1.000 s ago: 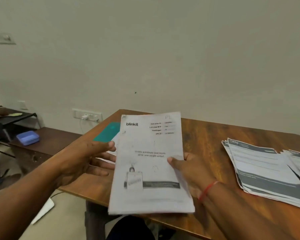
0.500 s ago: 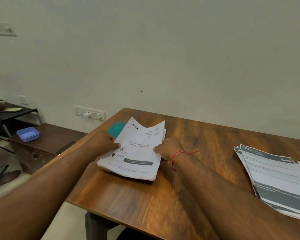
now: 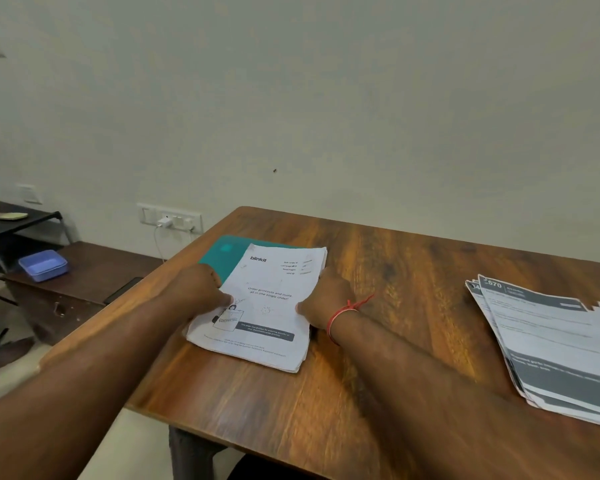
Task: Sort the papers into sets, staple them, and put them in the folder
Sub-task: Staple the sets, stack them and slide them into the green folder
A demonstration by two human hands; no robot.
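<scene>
Left hand (image 3: 201, 289) and right hand (image 3: 326, 303) each pinch a side edge of the white printed paper stack (image 3: 267, 306), thumbs on top. It was held aloft a second ago and now lies flat on the brown wooden table (image 3: 395, 306), overlapping the teal plastic folder (image 3: 222, 254) beyond the left hand. Judged set down for stapling, not yet filed.

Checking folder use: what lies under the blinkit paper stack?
A teal folder shows under the blinkit paper stack at its far-left corner, on the table. How far it reaches beneath is covered.
</scene>
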